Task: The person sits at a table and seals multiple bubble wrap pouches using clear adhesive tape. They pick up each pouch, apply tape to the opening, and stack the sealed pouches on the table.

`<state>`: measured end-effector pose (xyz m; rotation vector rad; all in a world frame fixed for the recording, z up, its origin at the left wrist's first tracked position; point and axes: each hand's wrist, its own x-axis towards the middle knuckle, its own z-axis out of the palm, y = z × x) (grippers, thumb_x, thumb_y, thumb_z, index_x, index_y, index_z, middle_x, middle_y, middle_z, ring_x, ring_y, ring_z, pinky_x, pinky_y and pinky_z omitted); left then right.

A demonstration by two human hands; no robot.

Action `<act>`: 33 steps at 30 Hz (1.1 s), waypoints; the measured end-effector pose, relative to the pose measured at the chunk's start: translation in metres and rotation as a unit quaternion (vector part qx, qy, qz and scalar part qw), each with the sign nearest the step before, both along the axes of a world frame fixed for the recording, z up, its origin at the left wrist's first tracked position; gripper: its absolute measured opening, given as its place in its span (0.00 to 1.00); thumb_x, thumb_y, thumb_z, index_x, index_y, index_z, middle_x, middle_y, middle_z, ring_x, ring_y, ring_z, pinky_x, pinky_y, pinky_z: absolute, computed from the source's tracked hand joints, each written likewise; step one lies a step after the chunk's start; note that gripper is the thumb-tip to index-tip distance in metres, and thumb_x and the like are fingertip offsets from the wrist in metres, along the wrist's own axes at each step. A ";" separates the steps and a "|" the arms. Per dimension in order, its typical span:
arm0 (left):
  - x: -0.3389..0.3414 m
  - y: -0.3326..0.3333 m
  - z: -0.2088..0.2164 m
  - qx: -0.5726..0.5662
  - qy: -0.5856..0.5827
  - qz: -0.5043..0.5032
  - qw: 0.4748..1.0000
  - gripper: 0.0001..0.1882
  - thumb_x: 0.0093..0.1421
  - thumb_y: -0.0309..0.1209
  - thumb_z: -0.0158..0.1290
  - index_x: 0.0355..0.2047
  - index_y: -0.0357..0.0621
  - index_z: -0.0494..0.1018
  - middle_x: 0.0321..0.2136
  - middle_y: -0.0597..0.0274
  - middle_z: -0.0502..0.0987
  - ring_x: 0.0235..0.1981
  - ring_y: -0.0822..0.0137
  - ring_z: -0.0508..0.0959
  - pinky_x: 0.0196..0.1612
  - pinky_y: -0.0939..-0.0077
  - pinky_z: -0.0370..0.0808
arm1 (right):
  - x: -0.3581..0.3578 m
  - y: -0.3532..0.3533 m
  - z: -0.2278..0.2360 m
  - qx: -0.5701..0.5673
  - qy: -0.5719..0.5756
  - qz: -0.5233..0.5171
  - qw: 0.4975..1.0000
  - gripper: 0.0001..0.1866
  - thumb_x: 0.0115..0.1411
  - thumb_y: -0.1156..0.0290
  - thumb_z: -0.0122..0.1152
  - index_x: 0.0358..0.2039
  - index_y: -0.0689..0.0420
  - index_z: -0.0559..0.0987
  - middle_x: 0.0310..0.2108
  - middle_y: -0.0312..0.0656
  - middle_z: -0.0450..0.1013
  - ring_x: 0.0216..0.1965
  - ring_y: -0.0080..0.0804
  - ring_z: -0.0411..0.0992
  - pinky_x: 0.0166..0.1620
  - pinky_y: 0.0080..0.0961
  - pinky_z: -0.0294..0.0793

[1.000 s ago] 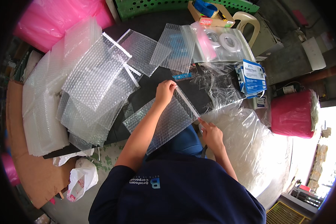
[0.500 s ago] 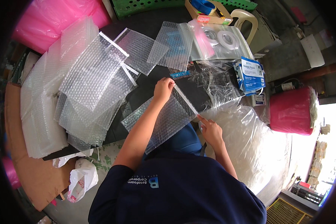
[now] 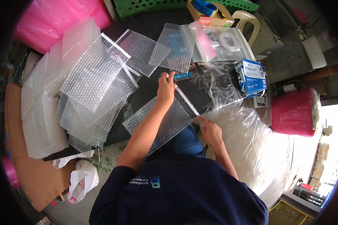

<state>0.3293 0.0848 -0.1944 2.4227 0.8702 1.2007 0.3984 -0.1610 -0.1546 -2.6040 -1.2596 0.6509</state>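
Note:
A clear bubble-wrap pouch [image 3: 159, 122] lies slanted over the front edge of the black table, its near corner hanging over my lap. A white adhesive strip [image 3: 187, 100] runs along its right edge. At the strip's far end is my left hand [image 3: 166, 89], fingers apart and pointing away from me, thumb close to the pouch's corner. My right hand [image 3: 212, 133] holds the strip's near end, index finger stretched onto it and the other fingers curled; the thumb's grip is partly hidden. Beyond my left fingers lies a small blue printed piece [image 3: 182, 76].
Bubble-wrap pouches [image 3: 94, 75] pile up on the left, some with white strips. Tape rolls [image 3: 230, 41] rest on clear plastic sheets at the back right, near blue printed cards [image 3: 252, 75]. A cardboard box [image 3: 221, 17] stands behind. A large clear plastic bag [image 3: 248, 146] bulges at right.
My left hand has loosened its pinch on the strip's far end, and its fingers have spread and reached slightly farther away. My right hand stays at the near end.

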 end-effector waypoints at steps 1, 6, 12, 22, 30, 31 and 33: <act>0.000 -0.006 0.001 -0.008 0.001 -0.036 0.999 0.13 0.49 0.23 0.59 0.34 0.41 0.68 0.23 0.57 0.73 0.25 0.54 0.76 0.29 0.62 0.73 | -0.001 0.001 0.002 -0.004 0.000 0.001 1.000 0.24 0.57 0.69 0.54 0.55 0.36 0.72 0.30 0.46 0.73 0.34 0.46 0.74 0.37 0.40 0.73; -0.014 -0.090 -0.013 -0.251 0.136 -0.270 0.920 0.15 0.53 0.41 0.59 0.23 0.44 0.69 0.22 0.60 0.74 0.27 0.56 0.75 0.28 0.62 0.70 | 0.004 0.004 -0.006 -0.004 0.000 0.012 1.000 0.24 0.57 0.66 0.55 0.55 0.36 0.71 0.31 0.47 0.73 0.34 0.47 0.75 0.36 0.40 0.74; -0.013 -0.072 -0.016 -0.254 0.084 -0.156 0.951 0.12 0.52 0.37 0.60 0.23 0.45 0.70 0.22 0.61 0.74 0.30 0.57 0.75 0.31 0.64 0.71 | 0.029 0.025 0.013 0.039 0.018 0.052 0.998 0.19 0.57 0.61 0.57 0.50 0.36 0.76 0.36 0.45 0.77 0.37 0.46 0.76 0.39 0.39 0.74; -0.002 -0.036 -0.011 -0.362 0.199 -0.127 0.902 0.10 0.52 0.41 0.59 0.27 0.49 0.76 0.22 0.64 0.78 0.26 0.62 0.78 0.30 0.65 0.72 | 0.119 0.117 -0.005 0.073 -0.232 0.148 0.959 0.12 0.51 0.71 0.61 0.35 0.41 0.85 0.39 0.36 0.72 0.48 0.38 0.67 0.48 0.40 0.65; 0.000 -0.031 -0.022 -0.332 0.196 -0.130 0.913 0.10 0.50 0.39 0.60 0.27 0.49 0.76 0.22 0.64 0.78 0.28 0.60 0.79 0.30 0.65 0.73 | 0.059 0.096 -0.028 0.223 -0.118 0.249 0.935 0.08 0.47 0.66 0.65 0.30 0.49 0.83 0.33 0.32 0.73 0.43 0.32 0.68 0.53 0.36 0.61; 0.000 -0.031 -0.023 -0.325 0.193 -0.128 0.917 0.10 0.49 0.39 0.61 0.27 0.49 0.76 0.22 0.64 0.78 0.28 0.60 0.79 0.30 0.65 0.73 | 0.056 0.095 -0.033 0.244 -0.115 0.236 0.934 0.08 0.47 0.66 0.65 0.30 0.50 0.83 0.33 0.33 0.73 0.42 0.33 0.68 0.53 0.36 0.61; -0.001 -0.032 -0.026 -0.318 0.191 -0.126 0.920 0.10 0.48 0.38 0.61 0.27 0.49 0.76 0.22 0.64 0.78 0.28 0.59 0.79 0.31 0.64 0.74 | 0.055 0.093 -0.039 0.250 -0.135 0.241 0.928 0.05 0.48 0.67 0.63 0.27 0.53 0.81 0.32 0.34 0.73 0.41 0.33 0.69 0.50 0.35 0.64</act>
